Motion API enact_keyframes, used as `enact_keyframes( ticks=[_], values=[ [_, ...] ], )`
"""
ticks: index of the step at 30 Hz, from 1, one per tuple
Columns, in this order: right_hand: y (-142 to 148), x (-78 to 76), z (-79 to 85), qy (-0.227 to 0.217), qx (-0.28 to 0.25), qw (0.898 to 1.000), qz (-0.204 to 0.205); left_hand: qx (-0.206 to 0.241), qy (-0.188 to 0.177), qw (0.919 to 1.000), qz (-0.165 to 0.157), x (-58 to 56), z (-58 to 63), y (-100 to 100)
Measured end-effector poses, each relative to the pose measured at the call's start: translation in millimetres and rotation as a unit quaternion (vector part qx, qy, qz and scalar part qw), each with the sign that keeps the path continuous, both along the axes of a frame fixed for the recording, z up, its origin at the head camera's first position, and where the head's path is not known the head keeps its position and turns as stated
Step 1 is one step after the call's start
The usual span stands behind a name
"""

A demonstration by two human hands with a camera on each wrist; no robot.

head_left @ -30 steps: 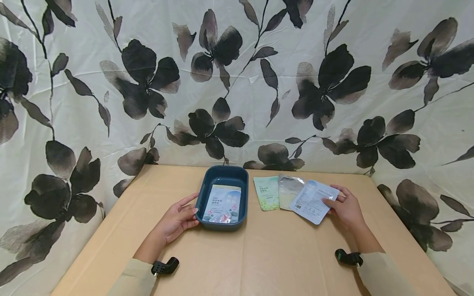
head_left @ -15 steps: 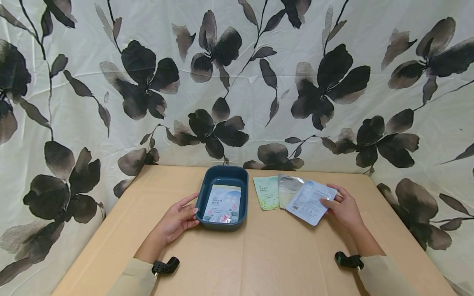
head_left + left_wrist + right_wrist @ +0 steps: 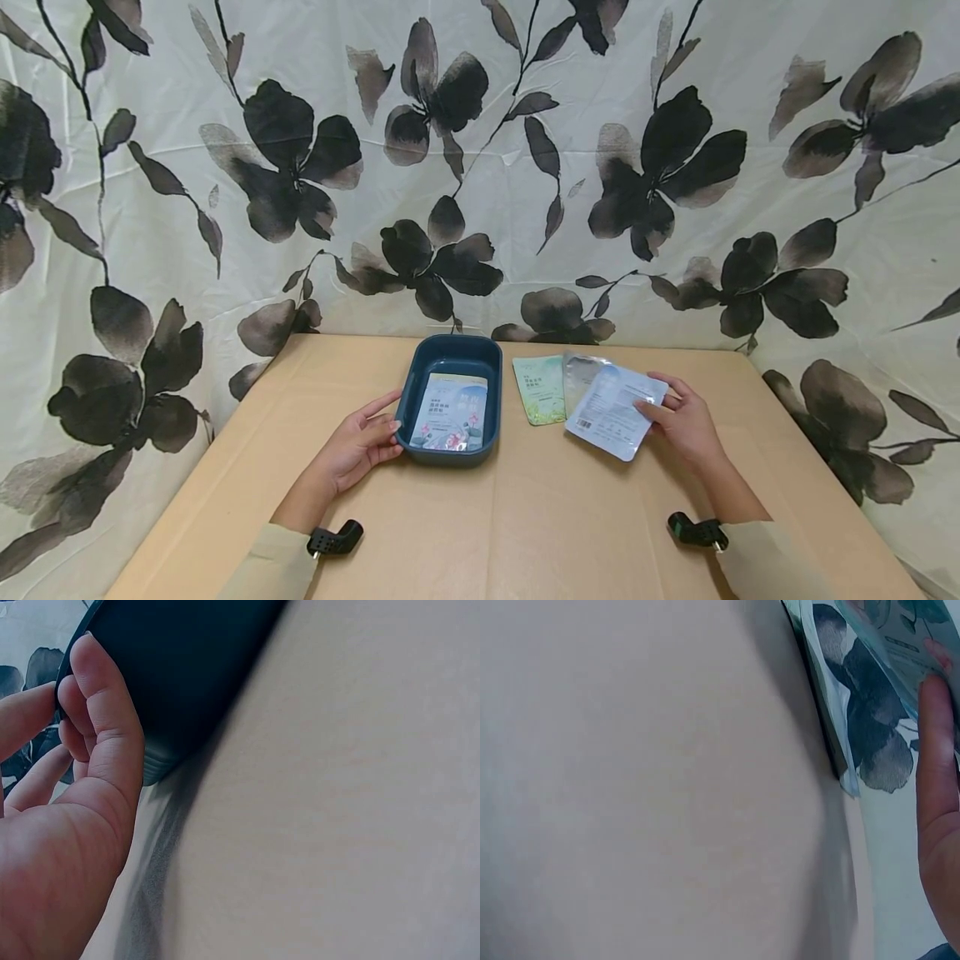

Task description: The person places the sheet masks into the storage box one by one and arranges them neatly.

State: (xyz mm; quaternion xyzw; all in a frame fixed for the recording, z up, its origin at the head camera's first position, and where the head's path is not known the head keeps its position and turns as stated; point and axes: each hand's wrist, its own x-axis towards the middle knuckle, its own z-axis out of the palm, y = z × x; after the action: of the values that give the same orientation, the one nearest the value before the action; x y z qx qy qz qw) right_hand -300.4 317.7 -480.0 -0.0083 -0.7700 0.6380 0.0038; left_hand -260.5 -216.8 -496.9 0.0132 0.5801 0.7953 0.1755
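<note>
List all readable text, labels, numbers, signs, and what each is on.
Nothing is legible enough to quote.
Flowered packet in the tray: printed characters, too small to read.
Green packet: title lines, too small.
Pale blue packet in the right hand: fine print, barcode-like patch, unreadable.
Silver packet: no print I can make out.

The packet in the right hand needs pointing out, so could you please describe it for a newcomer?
On the tan table, right of the blue tray, three packets make a row. The right hand pinches the pale blue packet at the right end. Unlike the flowery blue packet lying in the tray, it is held and partly hides the silver packet.
</note>
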Motion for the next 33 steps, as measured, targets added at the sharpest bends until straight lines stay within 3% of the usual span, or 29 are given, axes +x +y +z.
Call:
enact_keyframes(
  ticks=[5,15,33],
  values=[
    [-9,2.0,4.3,-0.004,0.012,1.0,0.006,0.001,0.003,1.0,-0.001,-0.3,0.1,0],
    [-30,3.1,8.2,-0.012,-0.041,0.999,0.026,0.006,0.006,1.0,-0.003,-0.1,0.2,0],
    [-61,2.6,12.9,-0.017,-0.062,0.997,0.046,0.008,0.001,1.0,0.002,0.4,0.9,2]
  ],
)
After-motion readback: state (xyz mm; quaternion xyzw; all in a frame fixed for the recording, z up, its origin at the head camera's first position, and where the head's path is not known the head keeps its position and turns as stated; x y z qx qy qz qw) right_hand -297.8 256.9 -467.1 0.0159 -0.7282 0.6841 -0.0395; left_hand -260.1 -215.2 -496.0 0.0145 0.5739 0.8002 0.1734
